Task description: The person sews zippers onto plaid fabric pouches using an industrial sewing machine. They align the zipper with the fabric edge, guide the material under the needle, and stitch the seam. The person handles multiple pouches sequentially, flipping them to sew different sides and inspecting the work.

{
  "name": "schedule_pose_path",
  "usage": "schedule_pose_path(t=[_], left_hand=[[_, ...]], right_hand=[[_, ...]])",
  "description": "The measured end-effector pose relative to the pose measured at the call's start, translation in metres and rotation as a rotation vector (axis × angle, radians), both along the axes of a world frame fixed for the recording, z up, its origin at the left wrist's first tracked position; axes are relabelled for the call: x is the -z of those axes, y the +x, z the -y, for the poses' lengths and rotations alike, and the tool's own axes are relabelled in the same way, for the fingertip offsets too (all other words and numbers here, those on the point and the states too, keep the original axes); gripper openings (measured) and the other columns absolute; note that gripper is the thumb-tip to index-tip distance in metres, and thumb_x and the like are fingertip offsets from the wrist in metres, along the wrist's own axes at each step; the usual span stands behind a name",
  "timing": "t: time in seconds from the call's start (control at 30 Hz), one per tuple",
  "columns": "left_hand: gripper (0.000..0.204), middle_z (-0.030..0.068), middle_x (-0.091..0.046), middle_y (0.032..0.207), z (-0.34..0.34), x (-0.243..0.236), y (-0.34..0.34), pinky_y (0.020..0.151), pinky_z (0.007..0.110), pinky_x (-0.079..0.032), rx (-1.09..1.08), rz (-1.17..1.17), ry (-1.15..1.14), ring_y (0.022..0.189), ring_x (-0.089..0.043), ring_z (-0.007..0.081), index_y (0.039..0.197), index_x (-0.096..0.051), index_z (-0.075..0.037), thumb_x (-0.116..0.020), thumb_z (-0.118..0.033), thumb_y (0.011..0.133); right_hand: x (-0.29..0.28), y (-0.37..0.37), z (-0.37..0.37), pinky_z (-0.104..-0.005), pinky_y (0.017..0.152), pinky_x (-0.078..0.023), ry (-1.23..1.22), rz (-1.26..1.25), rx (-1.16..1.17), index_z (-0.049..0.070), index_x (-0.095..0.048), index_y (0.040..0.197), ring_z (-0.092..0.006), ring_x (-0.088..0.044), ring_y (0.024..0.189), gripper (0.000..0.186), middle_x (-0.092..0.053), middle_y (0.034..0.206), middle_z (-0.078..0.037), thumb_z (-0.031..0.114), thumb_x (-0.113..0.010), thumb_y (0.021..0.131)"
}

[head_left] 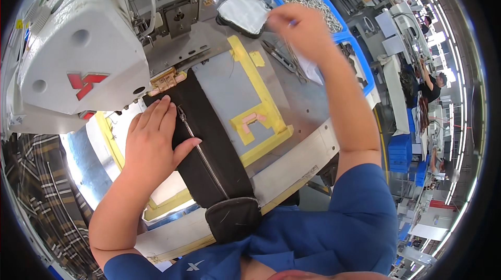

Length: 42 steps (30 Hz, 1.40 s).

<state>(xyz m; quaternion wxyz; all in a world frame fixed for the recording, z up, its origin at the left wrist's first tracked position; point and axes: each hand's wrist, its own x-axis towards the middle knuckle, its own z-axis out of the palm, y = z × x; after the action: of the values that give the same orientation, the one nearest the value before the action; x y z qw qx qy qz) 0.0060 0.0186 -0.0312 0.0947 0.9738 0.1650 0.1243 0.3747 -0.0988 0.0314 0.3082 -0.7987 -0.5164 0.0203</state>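
Observation:
A long black fabric piece (pixel 201 139) with a silver zipper (pixel 204 159) runs from the sewing machine toward my body. My left hand (pixel 154 136) lies flat on its upper left part, thumb stretched toward the zipper. The zipper pull (pixel 182 115) is just beside the fingers. A small black zipped pouch (pixel 233 220) hangs over the near table edge at the strip's lower end. My right hand (pixel 302 29) is raised at the far right, blurred, its fingers curled at the edge of a silver-lined black piece (pixel 244 11). What those fingers hold, if anything, is hidden.
The white sewing machine head (pixel 78 39) stands at the left. Yellow tape (pixel 249 76) frames a plate on the table. Blue trays (pixel 334 16) hold metal hardware behind my right hand; snips (pixel 279 56) lie nearby. Plaid fabric (pixel 44 196) is at the far left.

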Motion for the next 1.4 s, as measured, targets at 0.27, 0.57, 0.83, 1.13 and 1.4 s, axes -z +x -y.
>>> schedule_pose_path(t=[0.27,0.57,0.83,1.13,1.4], left_hand=[[0.077,0.0225,-0.064,0.145,-0.004,0.005,0.000,0.110,0.048,-0.049,0.052,0.059,0.047,0.134,-0.062,0.0370,0.133,-0.066,0.006,-0.080,-0.054,0.088],[0.063,0.0190,-0.069,0.132,0.002,0.001,-0.008,0.109,0.047,-0.052,0.109,0.136,-0.001,0.126,-0.065,0.0369,0.129,-0.068,0.003,-0.083,-0.042,0.088],[0.068,0.0219,-0.064,0.145,0.006,0.005,-0.010,0.113,0.048,-0.050,0.057,0.122,-0.074,0.132,-0.063,0.0391,0.142,-0.062,0.000,-0.080,-0.043,0.092],[0.076,0.0225,-0.060,0.148,0.005,0.007,-0.009,0.114,0.049,-0.047,0.052,0.130,-0.102,0.135,-0.059,0.0392,0.146,-0.059,0.000,-0.081,-0.045,0.089],[0.081,0.0175,-0.059,0.141,0.003,-0.001,-0.012,0.108,0.046,-0.046,0.005,0.065,-0.114,0.128,-0.056,0.0337,0.144,-0.062,0.003,-0.083,-0.047,0.084]], right_hand=[[0.080,0.227,0.071,-0.0461,0.095,-0.058,-0.296,0.490,0.167,0.007,-0.080,0.114,-0.0375,-0.075,0.109,0.028,-0.080,0.111,-0.016,0.013,-0.079,0.087],[0.016,0.140,0.031,-0.0343,0.079,-0.057,-0.138,0.309,0.321,0.003,-0.077,0.101,-0.0210,-0.073,0.080,0.016,-0.076,0.087,-0.008,0.011,-0.081,0.088],[0.023,-0.109,-0.035,-0.0328,0.072,-0.056,-0.073,-0.370,-0.545,0.001,-0.073,0.106,-0.0193,-0.070,0.077,0.012,-0.074,0.091,-0.008,0.001,-0.073,0.094],[0.051,-0.142,-0.050,-0.0358,0.068,-0.055,-0.024,-0.200,-0.605,0.004,-0.077,0.101,-0.0290,-0.070,0.076,0.009,-0.074,0.096,-0.011,0.002,-0.072,0.093],[0.054,-0.148,-0.053,-0.0388,0.073,-0.059,0.019,-0.103,-0.612,0.003,-0.077,0.103,-0.0315,-0.073,0.083,0.012,-0.075,0.097,-0.012,0.003,-0.073,0.091]])
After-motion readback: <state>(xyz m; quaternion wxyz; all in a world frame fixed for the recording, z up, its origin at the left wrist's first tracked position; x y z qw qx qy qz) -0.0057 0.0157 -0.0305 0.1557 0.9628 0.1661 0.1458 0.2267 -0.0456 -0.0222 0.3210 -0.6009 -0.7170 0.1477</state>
